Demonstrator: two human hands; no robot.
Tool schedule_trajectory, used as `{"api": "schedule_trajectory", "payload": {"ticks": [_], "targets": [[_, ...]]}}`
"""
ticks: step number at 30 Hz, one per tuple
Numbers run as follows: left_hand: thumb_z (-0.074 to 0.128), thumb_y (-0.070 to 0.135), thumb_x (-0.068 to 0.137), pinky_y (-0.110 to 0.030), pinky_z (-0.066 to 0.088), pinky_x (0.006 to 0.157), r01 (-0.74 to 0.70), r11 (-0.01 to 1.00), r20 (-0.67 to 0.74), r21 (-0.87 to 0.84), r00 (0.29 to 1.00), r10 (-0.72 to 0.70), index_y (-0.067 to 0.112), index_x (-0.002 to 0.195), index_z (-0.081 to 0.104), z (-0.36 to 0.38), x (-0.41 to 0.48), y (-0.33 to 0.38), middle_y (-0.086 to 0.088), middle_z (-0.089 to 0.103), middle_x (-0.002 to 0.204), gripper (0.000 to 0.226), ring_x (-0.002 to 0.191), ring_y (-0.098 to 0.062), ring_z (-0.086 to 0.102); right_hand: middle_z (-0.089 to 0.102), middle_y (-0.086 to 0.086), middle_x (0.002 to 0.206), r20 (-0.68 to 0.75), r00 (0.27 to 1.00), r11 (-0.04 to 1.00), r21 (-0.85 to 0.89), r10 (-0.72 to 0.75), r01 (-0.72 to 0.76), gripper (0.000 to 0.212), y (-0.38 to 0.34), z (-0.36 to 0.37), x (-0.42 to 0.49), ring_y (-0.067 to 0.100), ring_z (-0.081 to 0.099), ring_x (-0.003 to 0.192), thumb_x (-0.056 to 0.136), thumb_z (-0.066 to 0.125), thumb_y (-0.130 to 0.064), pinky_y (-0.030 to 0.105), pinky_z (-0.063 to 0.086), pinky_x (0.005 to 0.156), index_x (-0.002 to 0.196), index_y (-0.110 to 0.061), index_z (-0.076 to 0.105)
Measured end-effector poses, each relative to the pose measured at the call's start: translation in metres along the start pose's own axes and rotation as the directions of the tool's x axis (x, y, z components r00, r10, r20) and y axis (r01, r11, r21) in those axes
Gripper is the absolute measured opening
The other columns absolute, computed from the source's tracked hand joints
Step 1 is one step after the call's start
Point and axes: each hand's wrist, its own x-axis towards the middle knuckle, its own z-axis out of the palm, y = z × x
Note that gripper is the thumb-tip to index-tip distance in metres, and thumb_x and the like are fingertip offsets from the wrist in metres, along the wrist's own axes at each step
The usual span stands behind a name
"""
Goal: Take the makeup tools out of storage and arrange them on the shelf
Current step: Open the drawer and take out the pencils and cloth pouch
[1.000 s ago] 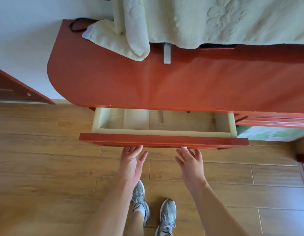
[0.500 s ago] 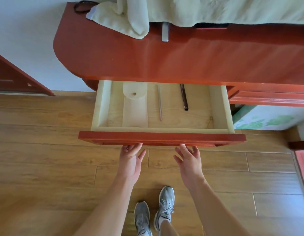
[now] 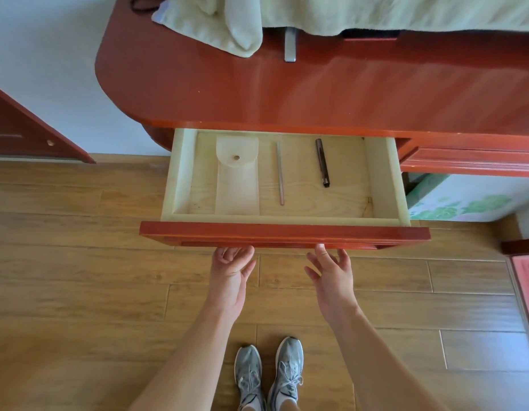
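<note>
Pulling the drawer [image 3: 284,231] out looks about done. It stands open at centre frame with its whole floor in sight, so the next good move is to let go of the front and reach in from above, one item per hand, lifting straight up to clear the pale side walls. The left hand [image 3: 230,277] and right hand [image 3: 331,277] sit palm-up just below the red drawer front, fingers loose and part-spread, holding nothing. Whether the fingertips touch the underside lip can't be told from this angle. The tools lie flat inside, apart from each other. A translucent snap pouch [image 3: 237,185] is at left, its flap toward the top of the frame. A thin pinkish stick [image 3: 280,173] is in the middle. A shorter dark pen-shaped tool [image 3: 322,163] is to its right. All run front to back, so pinch them mid-length. The red tabletop [image 3: 287,93] fills the upper frame, with a pale green towel [image 3: 215,25] over its far edge.
</note>
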Motion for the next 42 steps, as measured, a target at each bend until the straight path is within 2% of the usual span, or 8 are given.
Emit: {"api": "schedule_trajectory", "payload": {"ticks": [3,6,11,14,19,24,30,42], "targets": [[0.077,0.003,0.071,-0.052,0.036,0.112,0.013,0.998,-0.042,0.067,0.999,-0.011,0.013,0.116,0.049,0.003,-0.01,0.003,0.001,0.063,0.1,0.054,0.099,-0.013,0.065,0.057,-0.002,0.128,0.011,1.0,0.997,-0.077,-0.009,0.01,0.088,-0.001,-0.005,-0.009,0.016,0.063,0.111,0.087,0.071,-0.029,0.038,0.052,0.093,0.153,-0.022,0.013],[0.073,-0.001,0.083,-0.046,0.042,0.108,0.019,0.987,-0.101,0.159,0.995,-0.003,0.02,0.155,0.017,0.008,-0.029,0.01,-0.005,0.053,0.137,0.094,0.113,-0.011,0.061,0.057,-0.006,0.129,0.028,0.999,0.983,-0.178,-0.037,0.041,0.089,-0.006,-0.01,-0.022,0.017,0.061,0.115,0.086,0.073,-0.03,0.039,0.052,0.095,0.153,-0.025,0.014],[0.08,0.012,0.08,-0.039,0.046,0.101,-0.028,0.936,-0.065,0.351,0.996,0.054,0.029,0.151,0.022,0.014,-0.064,0.031,0.003,0.052,0.139,0.093,0.123,-0.014,0.057,0.057,-0.009,0.128,0.062,0.99,0.939,-0.313,-0.129,0.143,0.09,-0.026,-0.011,-0.056,0.008,0.06,0.111,0.084,0.075,-0.03,0.037,0.052,0.094,0.152,-0.026,0.016],[0.078,0.012,0.083,-0.029,0.048,0.088,-0.102,0.848,-0.021,0.52,0.991,0.132,0.025,0.14,0.037,0.023,-0.083,0.048,0.007,0.057,0.128,0.072,0.117,-0.01,0.057,0.058,-0.009,0.124,0.061,0.975,0.877,-0.427,-0.215,0.221,0.083,-0.042,-0.008,-0.075,0.005,0.061,0.106,0.083,0.076,-0.028,0.026,0.051,0.082,0.148,-0.025,0.026],[0.075,0.014,0.084,-0.025,0.051,0.089,-0.388,0.207,0.239,0.898,0.827,0.509,0.023,0.118,0.06,0.032,-0.09,0.081,0.011,0.062,0.11,0.038,0.101,-0.006,0.059,0.058,-0.014,0.117,0.123,0.898,0.612,-0.693,-0.422,0.382,0.061,-0.074,-0.003,-0.091,0.005,0.055,0.109,0.079,0.077,-0.03,0.027,0.049,0.088,0.133,-0.026,0.047],[0.08,0.021,0.081,-0.033,0.045,0.101,-0.44,-0.231,0.494,0.868,0.711,0.501,0.016,0.116,0.068,0.041,-0.071,0.11,0.004,0.07,0.113,0.038,0.11,-0.017,0.062,0.047,-0.009,0.14,0.278,0.865,0.242,-0.884,-0.417,0.4,0.066,-0.098,0.009,-0.084,0.012,0.039,0.132,0.085,0.069,-0.041,0.034,0.038,0.11,0.142,-0.025,0.041],[0.078,0.029,0.083,-0.032,0.046,0.101,-0.393,-0.174,0.429,0.903,0.799,0.421,0.019,0.121,0.067,0.04,-0.058,0.116,0.007,0.069,0.112,0.041,0.109,-0.014,0.062,0.048,-0.008,0.14,0.282,0.886,0.151,-0.922,-0.369,0.356,0.071,-0.105,0.014,-0.077,0.015,0.037,0.134,0.085,0.068,-0.043,0.039,0.03,0.116,0.146,-0.026,0.036],[0.075,0.033,0.086,-0.029,0.049,0.1,-0.327,-0.098,0.339,0.94,0.859,0.383,0.021,0.122,0.067,0.033,-0.077,0.115,0.013,0.068,0.106,0.039,0.104,-0.008,0.062,0.054,-0.017,0.116,0.23,0.909,0.203,-0.928,-0.347,0.312,0.07,-0.098,0.006,-0.086,0.011,0.047,0.118,0.081,0.071,-0.046,0.037,0.044,0.101,0.141,-0.029,0.04]]}}
